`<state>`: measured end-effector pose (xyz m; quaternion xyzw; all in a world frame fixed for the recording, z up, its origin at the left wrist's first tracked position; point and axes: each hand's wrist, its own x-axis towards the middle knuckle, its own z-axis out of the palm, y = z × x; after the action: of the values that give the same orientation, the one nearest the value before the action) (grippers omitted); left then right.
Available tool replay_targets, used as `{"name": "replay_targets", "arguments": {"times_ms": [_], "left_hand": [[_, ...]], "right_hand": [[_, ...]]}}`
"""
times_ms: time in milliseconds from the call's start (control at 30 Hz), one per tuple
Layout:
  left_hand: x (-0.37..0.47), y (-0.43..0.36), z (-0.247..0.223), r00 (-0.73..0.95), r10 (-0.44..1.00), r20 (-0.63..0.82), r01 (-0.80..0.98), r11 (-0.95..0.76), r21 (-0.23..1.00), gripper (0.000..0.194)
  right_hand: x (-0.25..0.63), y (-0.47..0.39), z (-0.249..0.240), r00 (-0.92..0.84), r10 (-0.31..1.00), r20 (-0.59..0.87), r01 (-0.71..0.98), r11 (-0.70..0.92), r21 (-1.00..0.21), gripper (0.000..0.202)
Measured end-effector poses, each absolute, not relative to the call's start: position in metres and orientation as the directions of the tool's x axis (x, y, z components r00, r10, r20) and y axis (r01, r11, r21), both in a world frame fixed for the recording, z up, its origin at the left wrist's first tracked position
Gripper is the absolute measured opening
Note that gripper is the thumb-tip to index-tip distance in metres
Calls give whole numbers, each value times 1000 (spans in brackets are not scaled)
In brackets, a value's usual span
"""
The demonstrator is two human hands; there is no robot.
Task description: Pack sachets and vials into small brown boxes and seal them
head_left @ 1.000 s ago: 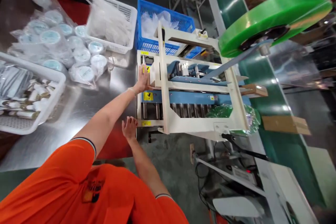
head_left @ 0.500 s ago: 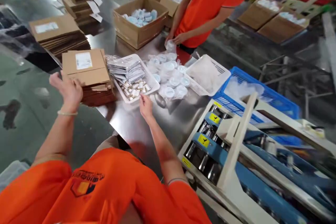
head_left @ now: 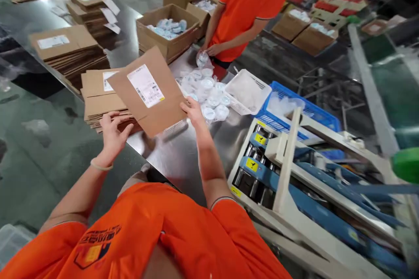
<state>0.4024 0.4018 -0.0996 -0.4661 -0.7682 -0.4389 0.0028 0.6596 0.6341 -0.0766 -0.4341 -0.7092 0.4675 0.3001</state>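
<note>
The right hand (head_left: pixel 194 112) pinched the near right edge of a flattened carton (head_left: pixel 148 91), label side up, tilted, its long axis running away to the left. The left hand (head_left: pixel 112 133) steadied its lower-left corner above the carton stack (head_left: pixel 98 100).

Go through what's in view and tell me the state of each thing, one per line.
Flattened carton: lifted, tilted, held by both hands.
Left hand: gripping its lower corner.
Right hand: gripping its right edge.
Carton stack: flat on the table.
Open box: holds white jars.
White basket: holds clear bags.
</note>
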Motion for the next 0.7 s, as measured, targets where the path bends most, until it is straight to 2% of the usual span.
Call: {"name": "replay_targets", "arguments": {"times_ms": [100, 167, 200, 267, 333, 400, 467, 567, 633, 700], "left_hand": [[450, 411, -104, -340, 736, 585, 835, -50, 548, 59], [480, 430, -106, -86, 832, 549, 861, -214, 460, 67], [494, 442, -108, 73, 878, 472, 851, -302, 430, 62], [520, 462, -113, 361, 910, 202, 806, -413, 424, 49], [538, 476, -120, 510, 852, -117, 784, -404, 472, 44], [547, 482, -128, 538, 766, -353, 793, -318, 519, 49], [549, 486, -134, 525, 718, -457, 807, -250, 535, 61], [551, 503, -135, 459, 743, -487, 850, -208, 485, 69], [563, 523, -134, 420, 795, -438, 873, -223, 433, 66], [586, 545, -133, 409, 853, -324, 874, -265, 406, 61]], "right_hand": [[785, 591, -86, -431, 880, 200, 413, 390, -823, 17], [843, 551, -106, -478, 852, 214, 516, 469, -717, 18], [861, 532, -119, -501, 845, 185, 565, 482, -670, 18], [881, 501, -151, -518, 849, 106, 651, 472, -595, 21], [888, 484, -182, -499, 865, 61, 708, 447, -547, 22], [890, 477, -204, -475, 876, 82, 728, 444, -523, 22], [892, 471, -216, -471, 871, 140, 734, 475, -486, 29], [894, 456, -219, -508, 843, 177, 763, 535, -362, 43], [891, 440, -216, -561, 812, 162, 762, 583, -281, 44], [884, 426, -211, -660, 739, 136, 702, 671, -240, 38]]}}
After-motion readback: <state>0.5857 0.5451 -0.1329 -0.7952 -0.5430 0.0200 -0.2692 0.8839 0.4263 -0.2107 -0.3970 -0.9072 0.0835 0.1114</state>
